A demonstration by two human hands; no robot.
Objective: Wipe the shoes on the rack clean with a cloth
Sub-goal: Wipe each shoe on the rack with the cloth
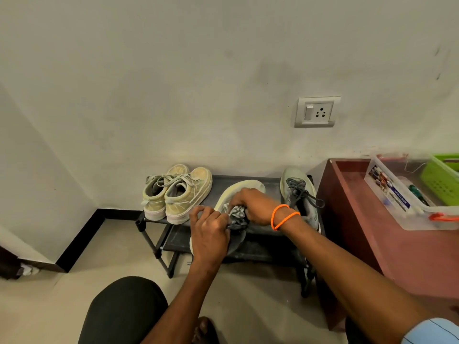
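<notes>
While hands wipe shoe (242,188), clear box (422,220) holds screwdriver (418,194)

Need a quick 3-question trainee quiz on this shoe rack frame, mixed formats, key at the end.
1. True or false: the right hand presses the cloth on the grey shoe.
2. How many shoes sit on the rack untouched? A) one B) three C) five
3. Fill in: the orange band is on the ___ wrist.

Key: 1 true. 2 B: the beige pair and one grey shoe by the wall. 3 right. The left hand holds the shoe.
</notes>
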